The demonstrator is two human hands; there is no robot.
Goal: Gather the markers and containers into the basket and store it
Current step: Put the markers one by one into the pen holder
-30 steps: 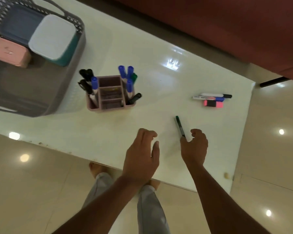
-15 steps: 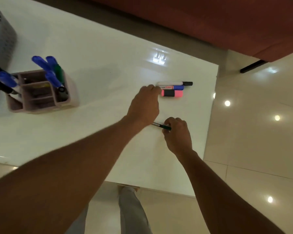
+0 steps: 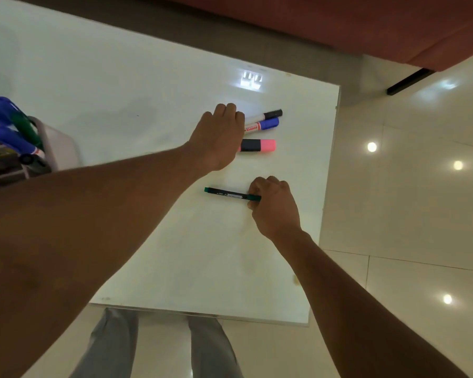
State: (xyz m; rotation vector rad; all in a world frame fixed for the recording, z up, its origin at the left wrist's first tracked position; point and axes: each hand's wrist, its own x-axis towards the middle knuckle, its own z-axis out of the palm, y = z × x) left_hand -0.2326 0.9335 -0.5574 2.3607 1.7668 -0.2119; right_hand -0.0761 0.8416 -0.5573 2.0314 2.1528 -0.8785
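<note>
My right hand [image 3: 273,208] grips one end of a green marker [image 3: 227,193] that lies level just above the white table [image 3: 148,91]. My left hand [image 3: 219,135] reaches across, its fingers curled over the near ends of a black-capped white marker [image 3: 268,115] and a blue-capped marker [image 3: 266,124]. Just below them a pink highlighter [image 3: 258,145] lies on the table, partly hidden by that hand. A pink pen holder [image 3: 58,151] with blue, green and black markers stands at the left edge. The basket is out of view.
The table's right edge [image 3: 331,186] runs close to the loose markers and its near edge [image 3: 202,313] is above my legs. A glossy tiled floor [image 3: 407,214] lies beyond, and a dark red piece of furniture [image 3: 339,23] stands behind the table.
My left hand has reached further right onto the two markers. My right hand has lifted the green marker and turned it sideways. The view has shifted right, leaving the basket outside.
</note>
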